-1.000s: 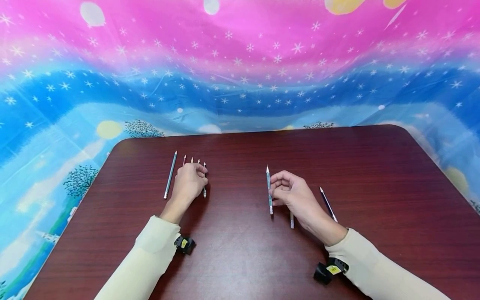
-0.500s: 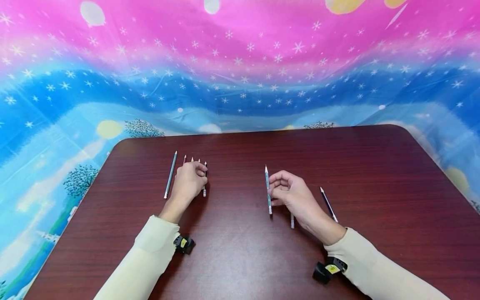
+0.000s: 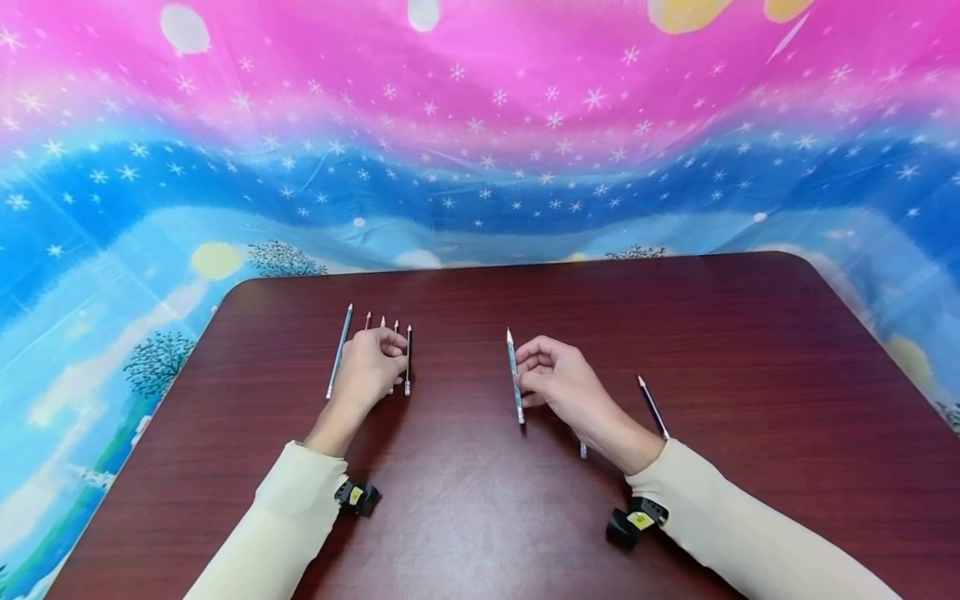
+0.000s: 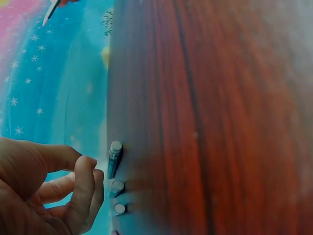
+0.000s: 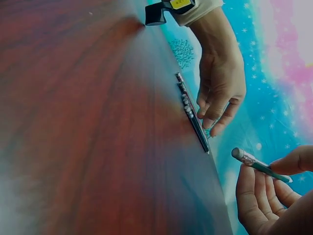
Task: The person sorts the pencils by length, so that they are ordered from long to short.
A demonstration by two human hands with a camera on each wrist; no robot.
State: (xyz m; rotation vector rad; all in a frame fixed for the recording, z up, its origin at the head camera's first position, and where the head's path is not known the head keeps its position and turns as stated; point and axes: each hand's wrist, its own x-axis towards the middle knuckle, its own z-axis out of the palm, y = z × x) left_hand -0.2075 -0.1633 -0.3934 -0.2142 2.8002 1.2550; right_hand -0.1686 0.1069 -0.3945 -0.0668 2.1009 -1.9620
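Observation:
My right hand (image 3: pixel 558 379) pinches a light blue-green pencil (image 3: pixel 514 375) between thumb and fingers, its sharpened tip pointing away. In the right wrist view the white eraser end of that pencil (image 5: pixel 244 156) faces the camera. Over a row of pencils on the left hovers my left hand (image 3: pixel 367 367), its fingers loosely bent with nothing between them. The row's outer right member is a black pencil (image 3: pixel 408 362), just beside the fingertips. At the row's left end lies a teal pencil (image 3: pixel 341 350). Pencils between these two are partly hidden under the hand.
On the right of the brown table (image 3: pixel 465 500) lies a dark pencil (image 3: pixel 652 406), close to my right forearm. The eraser end of another pencil (image 3: pixel 582 450) shows under the right wrist. A patterned cloth (image 3: pixel 480 192) hangs behind the table.
My right hand has moved left with the blue-green pencil. My left hand has shifted slightly left, off the black pencil, which now shows along its full length.

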